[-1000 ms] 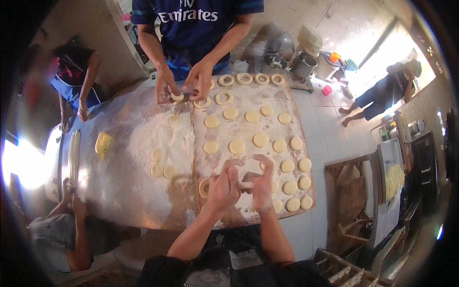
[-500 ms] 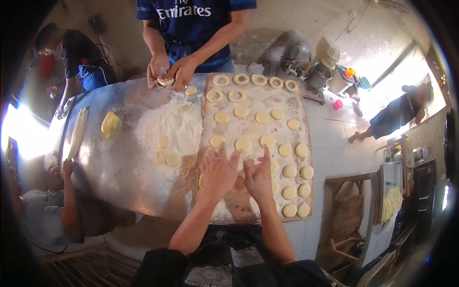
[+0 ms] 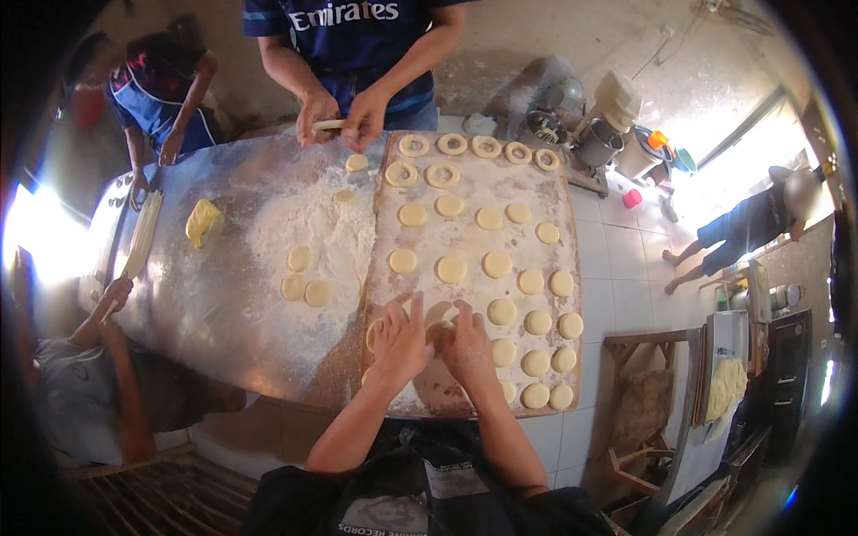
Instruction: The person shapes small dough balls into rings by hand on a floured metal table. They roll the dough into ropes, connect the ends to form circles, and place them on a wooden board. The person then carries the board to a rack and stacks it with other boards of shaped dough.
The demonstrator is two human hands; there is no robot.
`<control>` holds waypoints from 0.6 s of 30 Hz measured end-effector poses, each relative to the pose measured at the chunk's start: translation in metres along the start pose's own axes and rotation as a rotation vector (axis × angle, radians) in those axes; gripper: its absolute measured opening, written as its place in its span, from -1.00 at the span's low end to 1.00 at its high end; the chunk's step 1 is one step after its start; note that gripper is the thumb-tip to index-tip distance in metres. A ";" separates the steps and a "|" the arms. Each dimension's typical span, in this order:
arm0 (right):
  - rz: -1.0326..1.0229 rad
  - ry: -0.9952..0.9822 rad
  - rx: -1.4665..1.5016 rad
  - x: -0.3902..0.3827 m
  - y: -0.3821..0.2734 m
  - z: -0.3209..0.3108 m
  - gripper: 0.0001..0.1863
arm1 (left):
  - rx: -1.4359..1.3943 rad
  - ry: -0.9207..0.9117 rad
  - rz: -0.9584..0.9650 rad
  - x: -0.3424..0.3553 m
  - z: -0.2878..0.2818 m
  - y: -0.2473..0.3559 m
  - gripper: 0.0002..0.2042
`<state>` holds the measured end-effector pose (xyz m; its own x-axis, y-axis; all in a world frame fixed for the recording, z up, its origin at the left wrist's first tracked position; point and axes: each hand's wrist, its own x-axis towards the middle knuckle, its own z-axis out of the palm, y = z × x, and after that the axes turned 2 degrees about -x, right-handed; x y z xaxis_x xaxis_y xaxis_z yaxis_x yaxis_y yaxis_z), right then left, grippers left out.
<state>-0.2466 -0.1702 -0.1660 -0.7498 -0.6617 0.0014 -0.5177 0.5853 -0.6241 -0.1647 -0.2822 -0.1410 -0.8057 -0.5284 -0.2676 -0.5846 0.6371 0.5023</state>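
Pale dough rounds lie in uneven rows on a floured wooden board (image 3: 420, 290). Low on the board my left hand (image 3: 399, 344) has its fingers apart, partly covering a dough round (image 3: 373, 334) at the board's left edge. Close on its right, my right hand (image 3: 465, 347) points its bent fingers down at the board, beside a shaded dough round (image 3: 439, 334) lying between both hands. Whether the fingers touch that round cannot be made out. Just beyond my fingertips lie further rounds, among them a middle one (image 3: 451, 269).
Ring-shaped dough pieces (image 3: 443, 176) line the board's far end. Left of it, a floured metal table (image 3: 241, 330) bears loose rounds and a yellow bag (image 3: 205, 222). A person opposite holds dough (image 3: 329, 124); others work at the left. A wooden frame (image 3: 648, 393) stands right.
Both my hands have drawn back toward me, the right one pulling away from the far rounds and bending its fingers. The person opposite has turned the dough edge-on.
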 end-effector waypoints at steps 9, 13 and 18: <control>0.000 0.016 0.048 -0.003 -0.004 -0.002 -0.47 | -0.009 0.042 0.056 0.006 0.009 -0.008 -0.16; -0.127 0.017 -0.063 0.012 0.026 0.010 -0.49 | -0.024 -0.060 0.084 0.013 -0.012 -0.003 -0.17; -0.022 0.147 -0.072 0.076 0.004 0.004 -0.63 | 0.022 0.361 0.104 0.085 -0.007 -0.046 -0.43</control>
<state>-0.3037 -0.2199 -0.1712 -0.7873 -0.6022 0.1325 -0.5592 0.6067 -0.5650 -0.2057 -0.3599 -0.1808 -0.7777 -0.6217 0.0929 -0.5065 0.7073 0.4930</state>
